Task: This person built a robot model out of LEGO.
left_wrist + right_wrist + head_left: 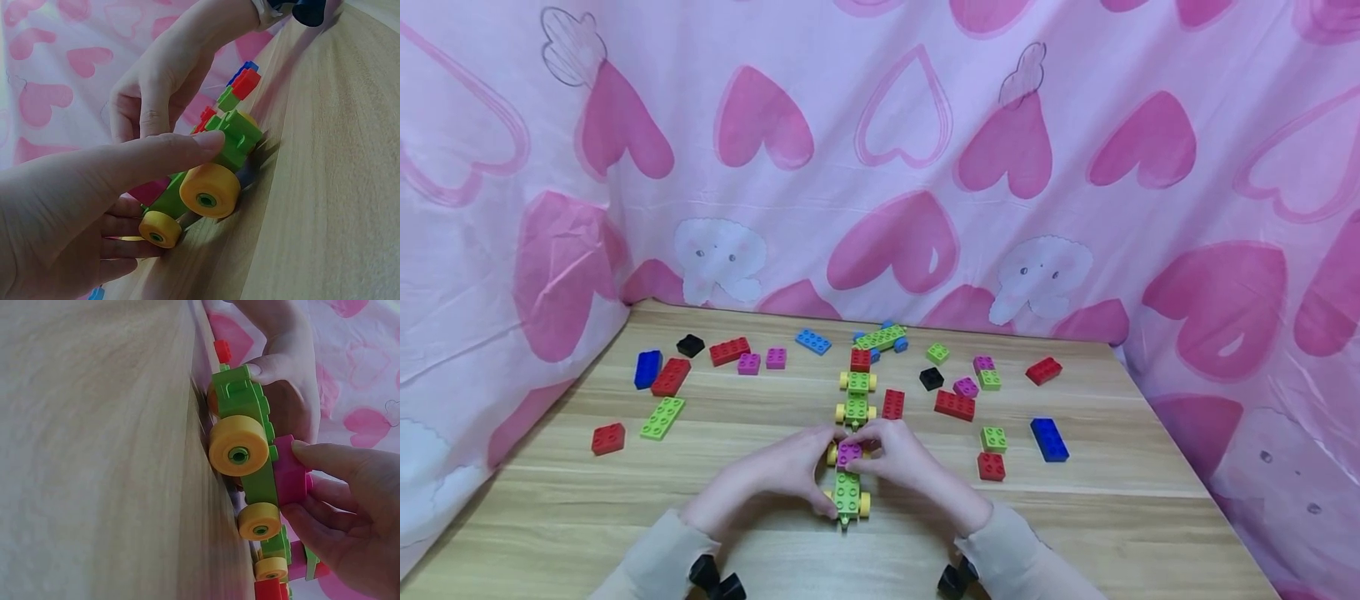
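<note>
A green toy wagon (847, 493) with yellow wheels stands near the middle front of the table. My left hand (790, 468) grips it from the left, its thumb (187, 150) at the near end and its fingers by the far wheel. A magenta brick (289, 472) sits on the wagon's far half. From the right, my right hand (898, 458) pinches that brick between thumb and fingers. Just beyond, in line with it, is another green wagon (856, 408) with yellow wheels. A red brick (860, 360) is at its far end.
A green wagon with blue wheels (882, 337) stands at the back. Loose bricks lie on both sides, among them a long green brick (662, 418), a red brick (608, 438) and a dark blue brick (1049, 440). A heart-patterned curtain (887, 242) hangs behind the table.
</note>
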`<move>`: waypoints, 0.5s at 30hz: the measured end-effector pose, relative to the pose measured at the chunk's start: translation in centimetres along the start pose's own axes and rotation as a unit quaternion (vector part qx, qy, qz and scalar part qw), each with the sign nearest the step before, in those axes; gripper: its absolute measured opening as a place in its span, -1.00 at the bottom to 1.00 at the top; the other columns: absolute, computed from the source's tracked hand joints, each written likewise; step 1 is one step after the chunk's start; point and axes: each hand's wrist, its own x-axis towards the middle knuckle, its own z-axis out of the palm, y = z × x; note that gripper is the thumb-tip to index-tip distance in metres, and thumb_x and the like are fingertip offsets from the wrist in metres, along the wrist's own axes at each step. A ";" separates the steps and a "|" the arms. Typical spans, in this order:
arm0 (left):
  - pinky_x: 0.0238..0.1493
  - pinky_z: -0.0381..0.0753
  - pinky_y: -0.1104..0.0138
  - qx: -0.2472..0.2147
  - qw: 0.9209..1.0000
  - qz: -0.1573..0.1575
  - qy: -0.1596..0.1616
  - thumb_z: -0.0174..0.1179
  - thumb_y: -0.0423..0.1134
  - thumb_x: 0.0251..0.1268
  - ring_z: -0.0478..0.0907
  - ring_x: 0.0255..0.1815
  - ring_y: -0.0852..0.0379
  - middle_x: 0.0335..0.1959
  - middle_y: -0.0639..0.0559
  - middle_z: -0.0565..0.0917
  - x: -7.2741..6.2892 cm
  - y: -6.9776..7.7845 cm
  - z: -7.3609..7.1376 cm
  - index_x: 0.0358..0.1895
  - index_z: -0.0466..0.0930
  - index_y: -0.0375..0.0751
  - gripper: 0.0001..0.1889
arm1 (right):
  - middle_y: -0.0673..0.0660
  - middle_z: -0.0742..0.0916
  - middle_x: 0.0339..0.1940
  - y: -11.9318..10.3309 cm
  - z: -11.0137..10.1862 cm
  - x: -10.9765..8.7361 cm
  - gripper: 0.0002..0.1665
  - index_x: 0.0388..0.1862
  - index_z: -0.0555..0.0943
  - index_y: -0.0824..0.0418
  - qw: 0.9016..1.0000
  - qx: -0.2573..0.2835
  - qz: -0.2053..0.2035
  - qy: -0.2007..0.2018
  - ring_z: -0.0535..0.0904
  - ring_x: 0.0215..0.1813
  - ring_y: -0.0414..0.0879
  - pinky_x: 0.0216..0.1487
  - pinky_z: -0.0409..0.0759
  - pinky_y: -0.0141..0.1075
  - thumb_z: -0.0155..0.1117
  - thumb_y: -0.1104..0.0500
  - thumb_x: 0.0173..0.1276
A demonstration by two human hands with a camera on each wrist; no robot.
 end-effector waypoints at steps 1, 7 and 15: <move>0.42 0.31 -0.06 -0.002 1.000 0.000 -0.001 0.58 0.16 -0.31 0.33 0.41 -0.12 0.37 -0.15 0.42 0.0 0.0 0.0 0.39 0.26 -0.23 0.10 | 0.02 0.77 -0.08 0.0 0.0 0.0 -0.60 0.02 0.71 0.13 1.000 0.002 0.003 0.000 0.64 -0.12 -0.26 -0.06 0.64 -0.41 0.47 0.12 0.18; 0.41 0.33 -0.04 0.000 1.000 0.003 -0.003 0.58 0.15 -0.29 0.36 0.39 -0.12 0.34 -0.16 0.44 -0.1 0.0 0.0 0.37 0.29 -0.25 0.07 | 0.05 0.75 -0.05 0.2 0.5 -0.3 -0.63 0.01 0.71 0.12 1.000 0.015 0.002 0.008 0.66 -0.03 -0.16 0.00 0.65 -0.38 0.46 0.14 0.19; 0.42 0.32 -0.02 0.005 1.000 0.014 -0.007 0.55 0.17 -0.24 0.35 0.40 -0.09 0.37 -0.15 0.42 -0.1 0.1 -0.1 0.38 0.27 -0.25 0.07 | 0.07 0.73 -0.01 0.8 0.7 -0.4 -0.64 0.01 0.69 0.12 0.999 0.007 -0.022 0.022 0.67 -0.02 -0.12 0.00 0.66 -0.35 0.44 0.12 0.21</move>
